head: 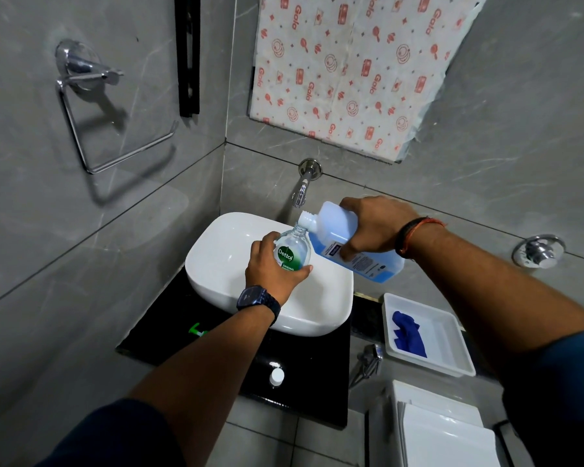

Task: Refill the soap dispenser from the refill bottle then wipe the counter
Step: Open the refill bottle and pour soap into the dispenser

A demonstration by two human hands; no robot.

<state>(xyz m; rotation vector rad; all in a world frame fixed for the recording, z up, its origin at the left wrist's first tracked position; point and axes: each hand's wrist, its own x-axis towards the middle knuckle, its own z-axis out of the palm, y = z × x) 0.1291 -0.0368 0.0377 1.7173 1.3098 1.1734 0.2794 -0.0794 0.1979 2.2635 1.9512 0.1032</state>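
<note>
My left hand grips a clear soap dispenser bottle with a green Dettol label, held over the white basin; its pump is off. My right hand grips the refill bottle, part full of blue liquid and tipped to the left, its open white neck touching the dispenser's mouth. A green pump head lies on the black counter at the left, partly hidden by my left forearm. A white cap sits near the counter's front edge. A blue cloth lies in a white tray at the right.
A chrome tap spout juts from the grey wall just above the two bottles. A towel ring hangs on the left wall. A wall valve sits at the right. A white toilet tank stands below the tray.
</note>
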